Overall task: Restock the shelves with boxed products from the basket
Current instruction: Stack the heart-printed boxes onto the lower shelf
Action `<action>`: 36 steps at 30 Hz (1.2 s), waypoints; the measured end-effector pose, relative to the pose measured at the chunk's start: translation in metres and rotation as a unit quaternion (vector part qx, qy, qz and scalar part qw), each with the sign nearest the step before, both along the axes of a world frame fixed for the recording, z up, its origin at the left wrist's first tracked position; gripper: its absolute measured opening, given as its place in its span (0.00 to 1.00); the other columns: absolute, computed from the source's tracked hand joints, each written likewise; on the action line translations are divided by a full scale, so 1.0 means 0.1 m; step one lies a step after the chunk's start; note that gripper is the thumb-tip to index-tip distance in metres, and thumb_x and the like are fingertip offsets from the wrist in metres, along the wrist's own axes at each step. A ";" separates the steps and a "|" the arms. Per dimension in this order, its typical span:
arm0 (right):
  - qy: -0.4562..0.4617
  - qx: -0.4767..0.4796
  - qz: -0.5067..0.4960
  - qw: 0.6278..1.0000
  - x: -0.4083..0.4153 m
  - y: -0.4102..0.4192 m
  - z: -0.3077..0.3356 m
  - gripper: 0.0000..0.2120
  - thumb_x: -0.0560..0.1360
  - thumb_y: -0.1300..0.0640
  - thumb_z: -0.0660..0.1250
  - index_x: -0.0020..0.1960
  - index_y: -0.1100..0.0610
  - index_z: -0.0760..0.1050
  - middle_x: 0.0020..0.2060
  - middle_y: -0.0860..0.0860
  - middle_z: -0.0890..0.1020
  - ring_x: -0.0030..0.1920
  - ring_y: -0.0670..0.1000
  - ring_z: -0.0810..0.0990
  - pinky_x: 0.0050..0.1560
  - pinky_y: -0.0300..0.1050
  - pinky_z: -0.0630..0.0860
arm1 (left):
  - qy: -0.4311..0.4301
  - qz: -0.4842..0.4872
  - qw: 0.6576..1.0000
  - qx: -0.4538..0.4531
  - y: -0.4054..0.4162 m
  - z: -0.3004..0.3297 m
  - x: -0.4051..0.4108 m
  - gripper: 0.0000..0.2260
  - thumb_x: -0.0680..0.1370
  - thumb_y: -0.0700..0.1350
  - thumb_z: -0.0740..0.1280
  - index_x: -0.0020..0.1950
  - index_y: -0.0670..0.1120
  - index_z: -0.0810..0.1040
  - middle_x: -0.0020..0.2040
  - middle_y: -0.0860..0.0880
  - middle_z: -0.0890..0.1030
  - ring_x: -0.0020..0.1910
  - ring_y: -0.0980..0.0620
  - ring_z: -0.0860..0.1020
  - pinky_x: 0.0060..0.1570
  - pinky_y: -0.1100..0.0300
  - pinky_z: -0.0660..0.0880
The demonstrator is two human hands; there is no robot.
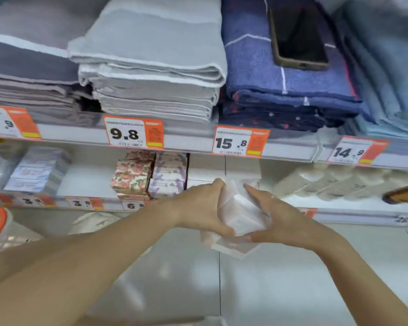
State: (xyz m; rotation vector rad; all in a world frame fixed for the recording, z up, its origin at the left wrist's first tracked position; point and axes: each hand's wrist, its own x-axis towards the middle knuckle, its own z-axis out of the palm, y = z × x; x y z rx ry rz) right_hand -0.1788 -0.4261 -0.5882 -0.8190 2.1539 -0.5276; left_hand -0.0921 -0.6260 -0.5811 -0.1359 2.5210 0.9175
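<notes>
Left hand (201, 208): gripping the white boxes (239, 216) from nine o'clock, fingers curling round them.
Right hand (277, 218): clasping their three o'clock side.
White boxes: hanging before the lower shelf (353, 216) (blurred).
Floral boxes (149, 176): sitting at ten o'clock.

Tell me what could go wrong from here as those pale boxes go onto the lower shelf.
1. Both the left hand and the right hand clamp several pale boxes together; the lowest one juts out underneath and could slip to the floor.
2. The gap on the lower shelf sits right beside the floral boxes; pushing in at an angle could knock them.
3. A phone lies on the blue towels above; bumping that shelf might dislodge it.
</notes>
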 end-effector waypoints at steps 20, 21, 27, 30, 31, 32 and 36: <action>0.200 0.183 0.052 0.961 -0.90 -0.25 -0.98 0.49 0.64 0.48 0.76 0.77 0.47 0.51 0.71 0.53 0.64 0.71 0.54 0.61 0.64 0.50 0.70 | -0.110 -0.109 0.953 -0.260 -0.34 -1.17 -0.24 0.33 0.81 0.46 0.57 0.78 0.48 0.38 0.78 0.46 0.39 0.78 0.46 0.43 0.75 0.50 0.39; 0.197 0.181 0.054 0.962 -0.92 -0.26 -1.00 0.49 0.64 0.48 0.76 0.77 0.47 0.51 0.71 0.52 0.63 0.72 0.54 0.61 0.64 0.50 0.69 | -0.112 -0.108 0.952 -0.262 -0.34 -1.18 -0.25 0.34 0.80 0.45 0.57 0.78 0.48 0.38 0.78 0.45 0.39 0.78 0.46 0.43 0.75 0.50 0.40; 0.181 0.161 0.048 0.969 -0.96 -0.26 -1.03 0.51 0.63 0.46 0.78 0.77 0.46 0.53 0.71 0.53 0.63 0.71 0.54 0.61 0.65 0.50 0.68 | -0.108 -0.118 0.945 -0.287 -0.30 -1.20 -0.25 0.36 0.79 0.44 0.59 0.78 0.47 0.37 0.78 0.44 0.38 0.78 0.45 0.43 0.76 0.49 0.41; 0.163 0.156 0.045 0.973 -1.04 -0.27 -1.02 0.50 0.63 0.47 0.78 0.77 0.45 0.53 0.70 0.54 0.64 0.71 0.54 0.61 0.65 0.49 0.67 | -0.111 -0.120 0.943 -0.288 -0.30 -1.19 -0.25 0.36 0.79 0.44 0.59 0.78 0.46 0.37 0.78 0.44 0.38 0.78 0.45 0.43 0.76 0.50 0.41; 0.161 0.157 0.045 0.973 -1.06 -0.28 -1.02 0.51 0.63 0.47 0.78 0.77 0.45 0.53 0.70 0.53 0.64 0.71 0.53 0.60 0.66 0.49 0.68 | -0.112 -0.119 0.943 -0.289 -0.29 -1.19 -0.25 0.36 0.79 0.44 0.59 0.78 0.47 0.37 0.78 0.44 0.38 0.78 0.45 0.43 0.76 0.50 0.41; 0.159 0.160 0.045 0.973 -1.09 -0.28 -1.02 0.51 0.62 0.47 0.78 0.77 0.44 0.53 0.70 0.53 0.64 0.71 0.53 0.60 0.66 0.50 0.68 | -0.112 -0.119 0.944 -0.288 -0.30 -1.18 -0.26 0.36 0.79 0.43 0.59 0.78 0.47 0.37 0.78 0.44 0.38 0.78 0.45 0.43 0.76 0.50 0.41; 0.154 0.170 0.050 0.972 -1.14 -0.34 -1.05 0.52 0.61 0.45 0.79 0.76 0.43 0.53 0.70 0.51 0.64 0.71 0.53 0.60 0.67 0.53 0.68 | -0.113 -0.118 0.944 -0.285 -0.30 -1.19 -0.27 0.36 0.79 0.44 0.59 0.78 0.47 0.37 0.78 0.44 0.38 0.78 0.45 0.43 0.76 0.50 0.42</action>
